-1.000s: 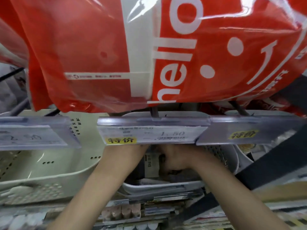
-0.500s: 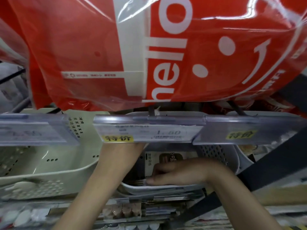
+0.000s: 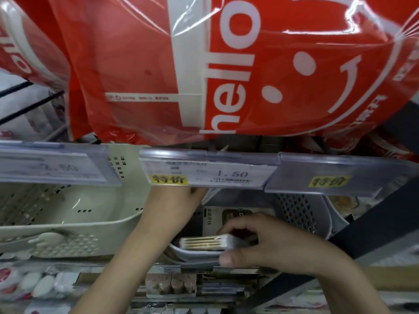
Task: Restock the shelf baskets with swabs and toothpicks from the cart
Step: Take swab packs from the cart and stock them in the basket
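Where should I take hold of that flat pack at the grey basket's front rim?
Pinch the pack across its thin faces at the right end, coming from the right, as the right hand does. It lies flat along the grey basket rim; the left arm blocks its left end.
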Demonstrator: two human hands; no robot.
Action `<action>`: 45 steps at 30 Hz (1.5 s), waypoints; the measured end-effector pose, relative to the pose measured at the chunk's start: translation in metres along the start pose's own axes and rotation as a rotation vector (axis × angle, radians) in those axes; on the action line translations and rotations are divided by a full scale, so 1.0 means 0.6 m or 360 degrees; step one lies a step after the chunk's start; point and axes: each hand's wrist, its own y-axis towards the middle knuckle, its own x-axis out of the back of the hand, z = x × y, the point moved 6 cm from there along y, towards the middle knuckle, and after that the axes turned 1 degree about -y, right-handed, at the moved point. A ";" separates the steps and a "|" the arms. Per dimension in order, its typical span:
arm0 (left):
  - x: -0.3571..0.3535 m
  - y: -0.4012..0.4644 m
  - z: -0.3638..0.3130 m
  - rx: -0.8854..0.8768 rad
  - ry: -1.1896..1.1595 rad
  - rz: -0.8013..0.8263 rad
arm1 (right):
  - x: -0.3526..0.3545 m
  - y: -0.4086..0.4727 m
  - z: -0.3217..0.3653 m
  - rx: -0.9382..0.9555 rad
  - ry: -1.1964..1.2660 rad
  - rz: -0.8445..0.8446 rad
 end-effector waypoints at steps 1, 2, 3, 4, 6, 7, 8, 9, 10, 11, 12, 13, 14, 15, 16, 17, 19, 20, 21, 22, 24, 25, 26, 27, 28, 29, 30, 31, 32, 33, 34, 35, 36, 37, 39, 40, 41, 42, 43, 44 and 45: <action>0.002 -0.002 -0.006 -0.0069 0.0032 -0.0030 | 0.001 0.001 0.001 0.0013 0.0017 0.0013; 0.003 -0.003 -0.009 -0.0100 0.0078 -0.0026 | 0.003 0.001 0.004 0.0021 0.0033 0.0011; 0.001 -0.003 -0.006 -0.0116 0.0083 -0.0035 | 0.003 0.002 0.005 0.0019 0.0054 -0.0008; 0.000 -0.003 -0.005 -0.0112 0.0093 -0.0025 | 0.004 0.003 0.004 0.0013 0.0090 -0.0047; 0.000 -0.001 -0.005 -0.0118 0.0085 -0.0027 | 0.013 0.002 -0.007 -0.0047 0.0251 -0.0243; 0.001 0.000 -0.005 -0.0107 0.0057 -0.0023 | 0.020 -0.001 -0.014 -0.0081 0.0362 -0.0396; 0.002 0.000 -0.005 -0.0093 0.0020 -0.0021 | 0.028 -0.007 -0.018 -0.0074 0.0424 -0.0580; 0.002 0.000 -0.003 -0.0073 -0.0020 -0.0016 | 0.036 -0.016 -0.018 -0.0036 0.0390 -0.0775; 0.003 0.000 -0.001 -0.0039 -0.0075 -0.0013 | 0.041 -0.027 -0.014 0.0008 0.0272 -0.0956; 0.003 0.002 0.002 -0.0011 -0.0137 -0.0010 | 0.043 -0.040 -0.010 0.0030 0.0102 -0.1129; 0.004 0.004 0.002 -0.0001 -0.0193 -0.0001 | 0.045 -0.054 -0.004 0.0056 -0.0082 -0.1308; 0.004 0.007 0.001 -0.0010 -0.0227 0.0019 | 0.047 -0.069 0.002 0.0110 -0.0269 -0.1491; 0.004 0.008 -0.003 -0.0018 -0.0268 0.0049 | 0.047 -0.081 0.006 0.0186 -0.0449 -0.1641; 0.003 0.011 -0.005 -0.0020 -0.0292 0.0069 | 0.047 -0.091 0.009 0.0245 -0.0577 -0.1735; 0.002 0.013 -0.004 -0.0003 -0.0317 0.0088 | 0.045 -0.097 0.007 0.0282 -0.0626 -0.1775; 0.001 0.014 -0.001 0.0026 -0.0347 0.0113 | 0.043 -0.100 0.005 0.0319 -0.0612 -0.1769; -0.001 0.017 0.000 0.0091 -0.0449 0.0164 | 0.035 -0.103 0.005 0.0428 -0.0610 -0.1713; -0.002 0.019 -0.001 0.0102 -0.0508 0.0179 | 0.031 -0.104 0.009 0.0488 -0.0627 -0.1686; -0.001 0.020 -0.003 0.0098 -0.0540 0.0187 | 0.027 -0.106 0.011 0.0546 -0.0644 -0.1667; 0.000 0.020 -0.009 0.0080 -0.0525 0.0199 | 0.025 -0.107 0.012 0.0592 -0.0661 -0.1659; 0.006 0.011 -0.024 0.0013 -0.0379 0.0218 | 0.023 -0.109 0.012 0.0654 -0.0682 -0.1664; 0.013 0.005 -0.032 -0.0034 -0.0308 0.0191 | 0.023 -0.109 0.011 0.0680 -0.0682 -0.1668; 0.023 -0.003 -0.038 -0.0090 -0.0237 0.0123 | 0.023 -0.108 0.011 0.0708 -0.0672 -0.1661; 0.037 -0.012 -0.042 -0.0131 -0.0179 0.0042 | 0.021 -0.107 0.012 0.0753 -0.0652 -0.1643; 0.054 -0.022 -0.043 -0.0172 -0.0133 -0.0053 | 0.017 -0.105 0.013 0.0810 -0.0621 -0.1617; 0.071 -0.036 -0.040 -0.0217 -0.0096 -0.0149 | 0.012 -0.103 0.015 0.0882 -0.0580 -0.1592; 0.088 -0.055 -0.035 -0.0242 -0.0079 -0.0249 | 0.006 -0.102 0.021 0.0968 -0.0545 -0.1571; 0.106 -0.077 -0.028 -0.0230 -0.0091 -0.0353 | -0.002 -0.103 0.031 0.1066 -0.0535 -0.1556; 0.124 -0.103 -0.022 -0.0191 -0.0118 -0.0455 | -0.013 -0.105 0.044 0.1171 -0.0554 -0.1551; 0.142 -0.131 -0.017 -0.0134 -0.0161 -0.0548 | -0.025 -0.108 0.060 0.1286 -0.0585 -0.1544; 0.159 -0.161 -0.012 -0.0059 -0.0214 -0.0647 | -0.039 -0.111 0.079 0.1391 -0.0596 -0.1525; 0.177 -0.192 -0.005 0.0024 -0.0264 -0.0755 | -0.052 -0.112 0.098 0.1473 -0.0569 -0.1486; 0.194 -0.222 0.003 0.0109 -0.0295 -0.0863 | -0.068 -0.111 0.118 0.1524 -0.0512 -0.1421; 0.212 -0.251 0.012 0.0206 -0.0347 -0.0967 | -0.084 -0.105 0.136 0.1540 -0.0427 -0.1340; 0.249 -0.310 0.040 0.0389 -0.0434 -0.1122 | -0.123 -0.081 0.166 0.1498 -0.0192 -0.1175; 0.268 -0.343 0.057 0.0480 -0.0425 -0.1190 | -0.146 -0.062 0.178 0.1441 -0.0050 -0.1089; 0.294 -0.382 0.074 0.0573 -0.0388 -0.1278 | -0.177 -0.039 0.195 0.1364 0.0101 -0.0998; 0.312 -0.415 0.094 0.0662 -0.0382 -0.1333 | -0.202 -0.018 0.206 0.1264 0.0227 -0.0928; 0.330 -0.447 0.112 0.0748 -0.0406 -0.1378 | -0.230 0.002 0.215 0.1170 0.0337 -0.0857; 0.350 -0.483 0.128 0.0800 -0.0418 -0.1448 | -0.265 0.024 0.226 0.1089 0.0426 -0.0777; 0.372 -0.522 0.143 0.0864 -0.0436 -0.1534 | -0.303 0.046 0.239 0.0976 0.0512 -0.0668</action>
